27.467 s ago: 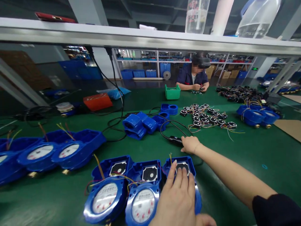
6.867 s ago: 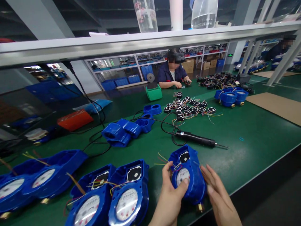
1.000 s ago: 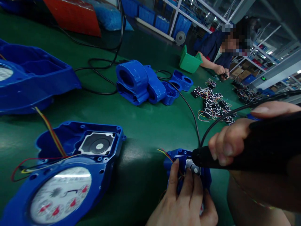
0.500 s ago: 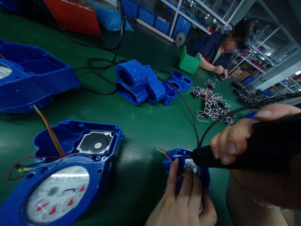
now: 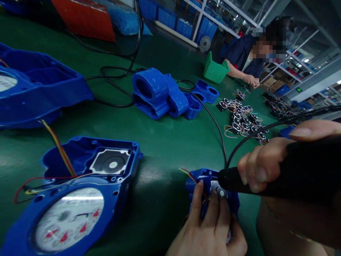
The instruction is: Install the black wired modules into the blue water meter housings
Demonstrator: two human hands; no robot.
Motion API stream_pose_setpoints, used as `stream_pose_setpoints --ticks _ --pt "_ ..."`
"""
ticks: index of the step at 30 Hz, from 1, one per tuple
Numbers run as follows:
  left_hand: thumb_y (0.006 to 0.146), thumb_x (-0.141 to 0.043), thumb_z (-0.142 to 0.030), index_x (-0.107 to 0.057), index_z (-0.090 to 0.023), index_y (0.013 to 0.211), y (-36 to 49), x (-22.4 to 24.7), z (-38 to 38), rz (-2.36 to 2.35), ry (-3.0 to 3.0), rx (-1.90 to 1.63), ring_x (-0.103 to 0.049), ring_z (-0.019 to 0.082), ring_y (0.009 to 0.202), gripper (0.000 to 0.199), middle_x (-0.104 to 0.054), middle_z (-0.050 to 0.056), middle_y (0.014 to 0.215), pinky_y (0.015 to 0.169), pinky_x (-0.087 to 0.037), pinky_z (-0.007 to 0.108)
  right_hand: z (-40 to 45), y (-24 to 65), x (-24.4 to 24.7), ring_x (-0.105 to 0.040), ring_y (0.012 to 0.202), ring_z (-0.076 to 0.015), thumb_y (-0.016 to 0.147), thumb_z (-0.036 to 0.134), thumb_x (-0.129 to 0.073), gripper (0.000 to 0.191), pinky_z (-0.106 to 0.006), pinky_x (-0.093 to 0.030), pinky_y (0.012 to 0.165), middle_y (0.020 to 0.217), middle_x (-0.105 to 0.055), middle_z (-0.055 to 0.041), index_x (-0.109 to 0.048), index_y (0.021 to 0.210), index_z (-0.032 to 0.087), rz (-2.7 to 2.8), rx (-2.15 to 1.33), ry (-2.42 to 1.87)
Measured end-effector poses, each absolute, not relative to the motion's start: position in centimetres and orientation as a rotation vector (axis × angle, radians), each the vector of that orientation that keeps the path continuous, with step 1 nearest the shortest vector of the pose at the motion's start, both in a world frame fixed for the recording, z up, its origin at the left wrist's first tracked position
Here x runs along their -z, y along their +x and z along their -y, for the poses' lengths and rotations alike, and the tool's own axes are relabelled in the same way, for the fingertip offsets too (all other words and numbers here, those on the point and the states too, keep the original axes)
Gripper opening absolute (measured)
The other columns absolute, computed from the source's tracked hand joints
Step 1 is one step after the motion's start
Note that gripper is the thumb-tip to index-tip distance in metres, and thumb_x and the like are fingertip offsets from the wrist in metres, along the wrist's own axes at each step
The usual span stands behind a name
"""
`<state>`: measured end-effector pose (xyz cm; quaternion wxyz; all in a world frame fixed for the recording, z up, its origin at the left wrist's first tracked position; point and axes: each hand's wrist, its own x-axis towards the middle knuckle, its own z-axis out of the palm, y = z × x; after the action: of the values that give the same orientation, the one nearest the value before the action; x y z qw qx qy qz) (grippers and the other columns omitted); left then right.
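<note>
My right hand (image 5: 266,165) is wrapped round a thick black electric screwdriver (image 5: 309,174), a cord looping near its front end. The screwdriver lies tilted over a small blue water meter housing (image 5: 234,202), its nose hiding the spot below. My left hand (image 5: 209,227) grips that housing from the near side, fingertips over its open compartment and thumb at its right edge. Inside sits a module with a round black disc (image 5: 222,192). Thin coloured wires (image 5: 188,173) stick out at the housing's upper left.
Left stands another blue meter (image 5: 114,206) with a dial and wires, and a larger blue housing (image 5: 48,92) behind. Empty blue housings (image 5: 160,94), black modules (image 5: 241,119), a green bin (image 5: 215,69) and cables (image 5: 114,76) lie farther back. A co-worker (image 5: 242,58) works across the table.
The view has shifted slightly, so things sit a little farther right. My hands keep their hold. The co-worker's hands have moved a little, and the dark piece in them no longer shows.
</note>
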<state>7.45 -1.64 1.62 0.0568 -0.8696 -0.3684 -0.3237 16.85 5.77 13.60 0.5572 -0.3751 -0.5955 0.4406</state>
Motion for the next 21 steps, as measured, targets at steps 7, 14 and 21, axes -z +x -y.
stream_pose_setpoints --ticks 7,14,21 --pt "0.087 -0.051 -0.028 -0.053 -0.020 0.095 7.58 -1.60 1.72 1.110 -2.607 1.010 -0.063 0.028 0.095 0.012 -0.067 0.011 0.096 0.106 -0.007 0.065 -5.94 16.40 -13.96 -0.050 0.037 -0.0145 0.091 0.042 -0.051 0.018 -0.028 -0.045 0.037 0.051 -0.055 0.0020 -0.062 0.090 0.027 1.489 -0.893 -0.841" --pt "0.085 -0.052 -0.025 -0.054 -0.019 0.093 7.42 -1.65 1.62 1.090 -2.601 1.004 -0.064 0.027 0.093 0.010 -0.069 0.010 0.093 0.107 -0.005 0.064 -6.28 16.63 -13.54 -0.048 0.035 -0.0136 0.087 0.042 -0.058 0.016 -0.027 -0.044 0.037 0.051 -0.055 0.0032 -0.061 0.086 0.026 1.405 -0.939 -0.819" --pt "0.087 -0.052 -0.031 -0.054 -0.019 0.096 7.39 -1.67 1.57 1.094 -2.630 0.976 -0.063 0.029 0.095 0.016 -0.067 0.012 0.098 0.106 -0.005 0.067 -6.17 16.87 -13.72 -0.052 0.041 -0.0152 0.088 0.045 -0.056 0.017 -0.030 -0.047 0.042 0.053 -0.057 0.0021 -0.060 0.089 0.028 1.442 -1.092 -0.836"
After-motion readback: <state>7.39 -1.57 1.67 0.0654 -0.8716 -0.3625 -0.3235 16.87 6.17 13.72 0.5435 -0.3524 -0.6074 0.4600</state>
